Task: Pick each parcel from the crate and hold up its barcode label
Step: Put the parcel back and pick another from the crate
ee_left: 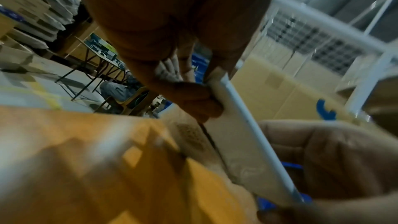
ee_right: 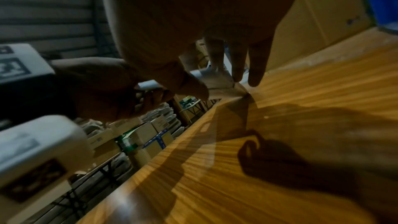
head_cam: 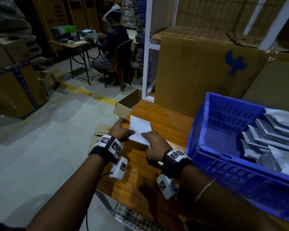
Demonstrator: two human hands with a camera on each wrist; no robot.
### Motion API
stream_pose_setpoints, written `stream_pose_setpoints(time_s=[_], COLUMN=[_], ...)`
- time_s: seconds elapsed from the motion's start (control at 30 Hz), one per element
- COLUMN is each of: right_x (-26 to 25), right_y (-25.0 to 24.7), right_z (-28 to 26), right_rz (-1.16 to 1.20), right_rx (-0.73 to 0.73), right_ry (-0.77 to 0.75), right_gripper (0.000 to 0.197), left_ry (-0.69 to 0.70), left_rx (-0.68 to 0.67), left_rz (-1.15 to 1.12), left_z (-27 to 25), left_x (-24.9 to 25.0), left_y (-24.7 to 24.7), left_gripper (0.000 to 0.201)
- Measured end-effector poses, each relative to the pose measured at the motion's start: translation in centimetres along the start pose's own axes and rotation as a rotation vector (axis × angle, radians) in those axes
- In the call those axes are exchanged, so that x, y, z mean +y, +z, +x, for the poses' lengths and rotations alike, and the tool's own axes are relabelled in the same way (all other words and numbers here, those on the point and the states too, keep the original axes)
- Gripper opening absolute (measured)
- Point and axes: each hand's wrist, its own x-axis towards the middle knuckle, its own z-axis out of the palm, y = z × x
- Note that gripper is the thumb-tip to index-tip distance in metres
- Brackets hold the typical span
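- Holding a flat white parcel [head_cam: 140, 130] with both hands above the left part of the wooden worktop [head_cam: 165, 120], left of the crate.
- left hand [head_cam: 119, 130]: fingers curled on the parcel's left edge, thumb on the near face; left wrist view shows the thumb [ee_left: 193, 98] pinching the thin parcel edge-on.
- right hand [head_cam: 154, 146]: grips the parcel's near-right corner, thumb over the top face; in the right wrist view the remaining fingers [ee_right: 256, 67] point down toward the worktop, straight.
- Parcel tilted, white side to the head camera; no barcode readable.
- Blue plastic crate [head_cam: 207, 147] sits on the worktop at the right, holding a pile of grey-white parcels [head_cam: 270, 140] on its right side.
- Large cardboard box [head_cam: 198, 67] stands at the far edge of the worktop behind the crate.
- A seated person [head_cam: 110, 45] at a far table, left background.
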Motion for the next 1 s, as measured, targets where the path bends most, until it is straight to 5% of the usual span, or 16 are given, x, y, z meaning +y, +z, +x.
stream_pose_setpoints(time_s=[0.17,0.37,0.63,0.73,0.87,1.0], right_x=[-1.6,-3.0,-3.5,-2.3,-0.3,2.1], right_y=[-1.9,-6.4,-13.3,-15.1,-16.4,-17.0], right_z=[-0.5,-1.6,-4.4,-5.2,-6.3,-7.2], right_rz=[0.013,0.060,0.165,0.343,0.618,0.602], right_rx=[0.234,0.437,0.557,0.557,0.528,0.557], right_ry=[-0.104,-0.132,-0.220,-0.196,-0.107,-0.104], right_gripper=[0.042,0.011,0.013,0.011,0.017,0.021], left_ry=[0.083,0.191,0.559,0.600,0.574,0.612], left_rx=[-0.043,-0.055,0.043,0.128,-0.014,-0.046], left_rz=[-0.203,-0.352,0.056,0.271,0.172,0.189], left_z=[-1.6,-4.0,-3.3,-2.6,-3.3,-3.8], left_x=[3.2,6.7,7.4,7.9,9.3,10.6], left_y=[-0.8,-1.2,-1.8,-1.8,-1.7,-1.3], left_gripper=[0.008,0.015,0.011,0.018,0.018,0.022])
